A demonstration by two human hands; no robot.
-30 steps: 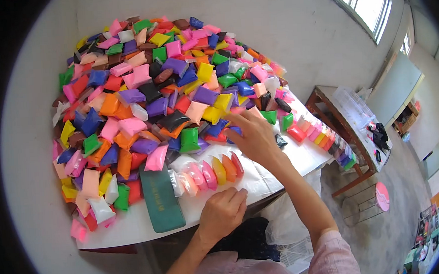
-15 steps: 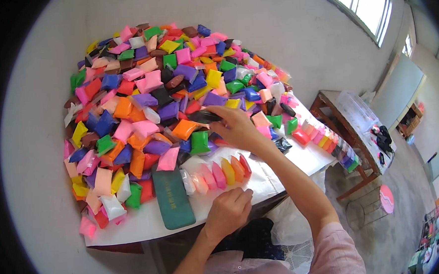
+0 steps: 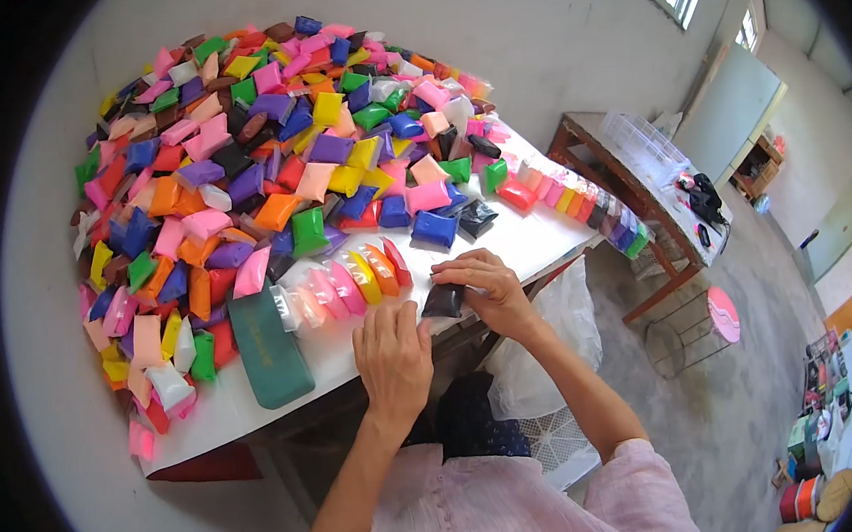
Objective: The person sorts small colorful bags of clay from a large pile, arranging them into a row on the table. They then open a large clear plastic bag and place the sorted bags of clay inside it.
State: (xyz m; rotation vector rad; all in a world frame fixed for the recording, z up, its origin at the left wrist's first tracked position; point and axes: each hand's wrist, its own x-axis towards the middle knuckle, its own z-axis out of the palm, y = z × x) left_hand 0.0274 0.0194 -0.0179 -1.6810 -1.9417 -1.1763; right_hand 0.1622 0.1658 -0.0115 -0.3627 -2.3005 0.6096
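My right hand point(image 3: 490, 292) pinches a small dark brown or black clay packet point(image 3: 442, 301) by its edge, low over the table's front edge. My left hand point(image 3: 393, 359) is beside it, fingers loosely bent and nothing visible in them, close to a row of upright packets. That row goes from a clear-white packet point(image 3: 285, 308) through pinks to a yellow packet point(image 3: 363, 278), an orange packet point(image 3: 381, 269) and a red packet point(image 3: 397, 263) at its right end. At its left end lies a dark green case point(image 3: 270, 356).
A big heap of colourful packets point(image 3: 238, 170) covers the white-topped table point(image 3: 198, 427). Another long row of packets point(image 3: 591, 206) runs along its right end. Beyond stand a wooden side table point(image 3: 623, 159) and a pink-topped stool point(image 3: 723, 314). A white plastic bag point(image 3: 551, 346) hangs by the front edge.
My right hand has come back from the heap toward me, bringing the dark packet. My left hand has unfolded somewhat beside the row. The view has shifted to the right.
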